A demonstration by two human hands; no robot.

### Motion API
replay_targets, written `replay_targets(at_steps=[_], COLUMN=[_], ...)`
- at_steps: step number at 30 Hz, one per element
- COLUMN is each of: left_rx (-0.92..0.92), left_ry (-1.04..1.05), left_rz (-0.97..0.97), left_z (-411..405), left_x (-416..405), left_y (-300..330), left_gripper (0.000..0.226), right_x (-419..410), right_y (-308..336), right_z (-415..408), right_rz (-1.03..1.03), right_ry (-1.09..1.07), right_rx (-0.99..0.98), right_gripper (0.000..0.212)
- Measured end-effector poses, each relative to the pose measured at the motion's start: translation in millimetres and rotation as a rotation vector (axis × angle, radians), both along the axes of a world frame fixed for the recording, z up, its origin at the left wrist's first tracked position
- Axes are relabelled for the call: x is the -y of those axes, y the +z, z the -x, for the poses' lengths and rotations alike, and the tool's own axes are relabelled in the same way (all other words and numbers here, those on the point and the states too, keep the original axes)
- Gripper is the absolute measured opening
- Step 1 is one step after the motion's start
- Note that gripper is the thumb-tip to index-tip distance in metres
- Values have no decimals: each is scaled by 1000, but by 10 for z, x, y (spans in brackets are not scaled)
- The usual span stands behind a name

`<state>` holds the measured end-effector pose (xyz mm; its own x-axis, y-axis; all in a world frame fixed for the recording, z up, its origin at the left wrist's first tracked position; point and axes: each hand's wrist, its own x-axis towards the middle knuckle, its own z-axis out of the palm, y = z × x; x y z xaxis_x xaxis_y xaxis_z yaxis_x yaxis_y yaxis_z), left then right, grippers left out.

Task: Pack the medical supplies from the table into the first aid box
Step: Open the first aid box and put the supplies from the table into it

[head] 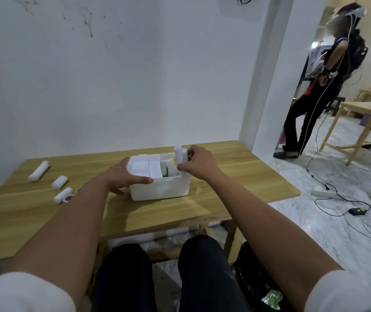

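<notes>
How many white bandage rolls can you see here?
4. Three lie on the table's left side: a long roll farthest back, one in the middle, one nearest. The right hand holds a fourth over the box. More may be hidden inside.

Soft, even indoor light is falling from above and slightly behind the far side of the desk (236, 176), leaving the room moderately bright with a cool, greyish cast. The white box (159, 190) is throwing a broad, soft-edged shadow toward the viewer, below the fingers (186, 167) of the right hand, and the left forearm is laying a fainter one beside it. A dull sheen is showing on the wood to the right of those fingers. Whites inside the box are washing out, losing detail. The wide lens is bowing the wall (135, 75) edge and stretching the sleeves at the bottom corners. Fine detail is looking smeared and slightly soft throughout.
</notes>
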<state>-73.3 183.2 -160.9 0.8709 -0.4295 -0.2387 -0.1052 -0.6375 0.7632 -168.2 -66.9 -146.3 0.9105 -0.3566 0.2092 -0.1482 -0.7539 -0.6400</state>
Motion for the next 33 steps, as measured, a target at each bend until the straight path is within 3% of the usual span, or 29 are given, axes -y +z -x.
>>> replay_targets(at_steps=[6,13,19,24,30,33], left_rx=[7,-5,-1,-4,-9,-9], left_ry=[4,4,-4,-7,-12,-7], left_rz=[-13,-23,-35,-34,-28,-34], left_z=[8,8,19,50,48,24], left_x=[-4,2,0,-3,5,-4], left_y=[7,27,34,71,77,65], left_gripper=[145,144,128,149,147,151], right_x=[33,22,12,-13,-48,-24], right_y=[-76,-43,-26,-12,80,99], right_z=[51,17,-2,-70,-156,-217], right_rz=[60,-13,-31,69,313,368], right_ry=[-51,8,35,39,114,99], right_rx=[-65,-101,-69,-17,-165,-177], right_gripper=[40,64,75,56,57,43])
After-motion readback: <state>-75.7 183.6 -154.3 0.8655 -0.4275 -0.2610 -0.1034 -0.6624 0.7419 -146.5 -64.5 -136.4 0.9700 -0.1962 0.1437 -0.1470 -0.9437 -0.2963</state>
